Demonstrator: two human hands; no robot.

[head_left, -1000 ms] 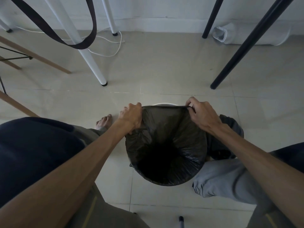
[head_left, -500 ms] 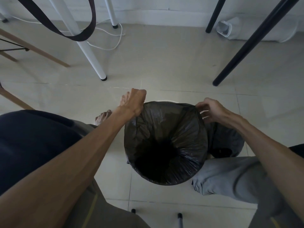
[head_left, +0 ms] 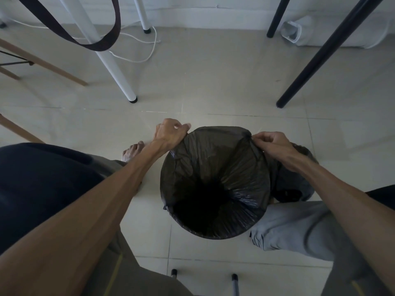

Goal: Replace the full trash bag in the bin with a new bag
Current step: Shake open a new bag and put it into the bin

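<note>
A black trash bag (head_left: pixel 215 174) lines a round bin on the floor between my knees; the bag covers the whole rim, so the bin itself is hidden. Its inside looks dark and hollow. My left hand (head_left: pixel 170 132) grips the bag's edge at the far left of the rim. My right hand (head_left: pixel 270 143) pinches the bag's edge at the far right of the rim. A second dark bag (head_left: pixel 292 178), bulging, sits on the floor just right of the bin, partly behind my right forearm.
A white table leg (head_left: pixel 119 75) stands to the far left, a black leg (head_left: pixel 316 60) to the far right. Wooden chair legs (head_left: pixel 49 67) at left. A white cable (head_left: pixel 147 50) lies near the wall. My bare foot (head_left: pixel 132 151) is left of the bin.
Both hands moved apart and outward along the far rim, drawing the bag's edge over it. The white rim strip seen earlier is now covered.
</note>
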